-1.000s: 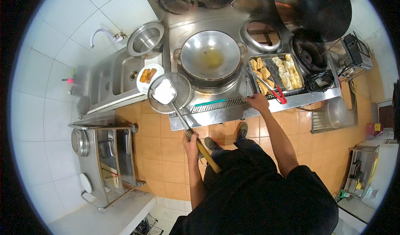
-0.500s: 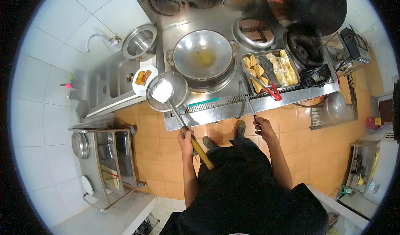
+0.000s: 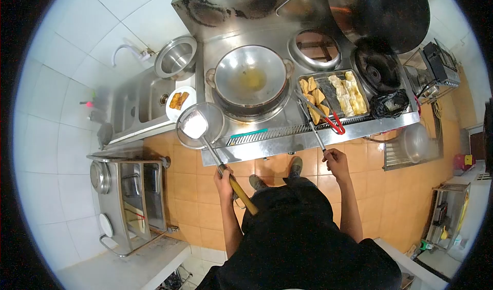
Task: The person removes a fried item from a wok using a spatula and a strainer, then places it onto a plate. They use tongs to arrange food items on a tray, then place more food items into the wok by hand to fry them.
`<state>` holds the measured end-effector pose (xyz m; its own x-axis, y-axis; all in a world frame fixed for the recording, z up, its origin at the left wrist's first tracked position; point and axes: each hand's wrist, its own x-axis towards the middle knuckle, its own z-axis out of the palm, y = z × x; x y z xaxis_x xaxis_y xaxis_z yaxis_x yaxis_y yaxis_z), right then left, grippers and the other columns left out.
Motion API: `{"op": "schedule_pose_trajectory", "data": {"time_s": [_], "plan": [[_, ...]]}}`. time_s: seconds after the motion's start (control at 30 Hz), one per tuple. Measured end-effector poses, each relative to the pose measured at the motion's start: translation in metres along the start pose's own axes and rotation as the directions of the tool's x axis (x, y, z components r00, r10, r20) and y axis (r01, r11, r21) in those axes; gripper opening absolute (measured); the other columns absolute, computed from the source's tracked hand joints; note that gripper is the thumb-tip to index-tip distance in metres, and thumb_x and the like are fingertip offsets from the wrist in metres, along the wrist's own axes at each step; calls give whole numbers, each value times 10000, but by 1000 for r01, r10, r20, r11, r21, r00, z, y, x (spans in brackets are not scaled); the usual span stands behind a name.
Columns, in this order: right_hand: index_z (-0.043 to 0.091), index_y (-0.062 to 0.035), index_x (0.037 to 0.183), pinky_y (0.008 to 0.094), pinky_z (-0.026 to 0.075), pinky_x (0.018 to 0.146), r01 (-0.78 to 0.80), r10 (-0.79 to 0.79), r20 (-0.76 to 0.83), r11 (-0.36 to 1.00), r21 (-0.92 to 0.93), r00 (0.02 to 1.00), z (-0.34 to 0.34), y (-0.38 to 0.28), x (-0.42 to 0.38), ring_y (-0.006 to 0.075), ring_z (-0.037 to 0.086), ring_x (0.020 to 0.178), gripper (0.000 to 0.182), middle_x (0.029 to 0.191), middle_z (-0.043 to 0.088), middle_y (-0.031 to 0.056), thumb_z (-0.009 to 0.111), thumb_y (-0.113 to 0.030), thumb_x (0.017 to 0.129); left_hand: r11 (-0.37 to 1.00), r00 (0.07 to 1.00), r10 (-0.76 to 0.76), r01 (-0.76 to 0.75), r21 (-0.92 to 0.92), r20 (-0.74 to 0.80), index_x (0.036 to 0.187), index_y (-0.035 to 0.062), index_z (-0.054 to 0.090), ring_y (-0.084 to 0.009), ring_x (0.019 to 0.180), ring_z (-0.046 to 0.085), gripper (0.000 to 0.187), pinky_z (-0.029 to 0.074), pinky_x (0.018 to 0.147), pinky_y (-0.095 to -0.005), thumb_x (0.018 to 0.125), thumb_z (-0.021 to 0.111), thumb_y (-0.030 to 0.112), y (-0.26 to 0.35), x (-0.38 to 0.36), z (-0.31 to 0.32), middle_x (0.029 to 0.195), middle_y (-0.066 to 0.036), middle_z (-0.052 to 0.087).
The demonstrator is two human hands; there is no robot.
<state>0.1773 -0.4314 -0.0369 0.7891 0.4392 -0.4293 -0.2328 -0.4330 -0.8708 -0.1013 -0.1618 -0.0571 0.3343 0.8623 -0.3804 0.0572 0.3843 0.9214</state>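
Observation:
My left hand (image 3: 223, 183) is closed round the handle of a wok spatula (image 3: 214, 152), whose wooden end points back toward my apron. The spatula's shiny blade lies over a round wire strainer (image 3: 215, 116); a thin handle loop shows below the same hand. My right hand (image 3: 336, 163) pinches the dark end of a slim metal utensil (image 3: 317, 136). Its far end reaches the left edge of a metal tray (image 3: 335, 116) with golden fried pieces (image 3: 314, 96) and pale rolls (image 3: 349, 93). Red-handled tongs (image 3: 336, 123) rest across the tray. A wok (image 3: 233, 92) holds a little yellowish oil.
Left of the stove are a sink (image 3: 149, 102), a steel pot (image 3: 176, 59) and a white plate (image 3: 190, 96) with browned rolls. A green stick (image 3: 249, 134) lies along the front grate. A black plastic bag (image 3: 389, 104) sits right of the tray. Behind me stands a counter (image 3: 133, 263).
My right hand has moved forward and right, bringing the metal utensil up to the tray's left side. My left hand, spatula and strainer have shifted slightly left and nearer to me.

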Motion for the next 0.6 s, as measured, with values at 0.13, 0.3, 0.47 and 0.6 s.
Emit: {"op": "schedule_pose_trajectory", "data": {"time_s": [0.13, 0.3, 0.47, 0.6], "plan": [[632, -3, 894, 227, 413, 470, 5, -5, -22, 999, 36, 1000, -20, -15, 4, 63, 489, 528, 184, 718, 641, 47, 594, -180, 924, 1000, 1000, -14, 14, 19, -27, 876, 48, 545, -99, 629, 467, 104, 376, 571, -258, 839, 547, 145, -3, -3, 3, 729, -6, 517], [616, -26, 844, 213, 389, 442, 113, -107, -54, 985, 132, 993, -48, -6, 30, 50, 470, 501, 222, 710, 622, 43, 612, -230, 931, 1000, 998, 9, -10, -17, -56, 892, 35, 554, -108, 599, 471, 124, 377, 546, -255, 831, 560, 144, 0, -10, 18, 728, -17, 527], [641, -32, 860, 217, 401, 436, 133, -113, -117, 975, 180, 987, -93, -6, 82, 58, 476, 501, 248, 716, 633, 30, 591, -261, 942, 1000, 998, 4, -4, 4, -55, 921, 33, 553, -100, 563, 462, 141, 374, 515, -244, 839, 562, 148, 0, -13, 34, 711, -15, 514], [660, -30, 843, 230, 418, 444, 155, -140, -229, 987, 49, 963, -137, -5, 163, 73, 524, 524, 237, 685, 643, 34, 597, -241, 931, 999, 996, 4, -8, -47, -93, 914, 33, 547, -97, 561, 478, 118, 381, 507, -245, 850, 559, 131, -2, -18, 47, 685, -15, 508]]}}
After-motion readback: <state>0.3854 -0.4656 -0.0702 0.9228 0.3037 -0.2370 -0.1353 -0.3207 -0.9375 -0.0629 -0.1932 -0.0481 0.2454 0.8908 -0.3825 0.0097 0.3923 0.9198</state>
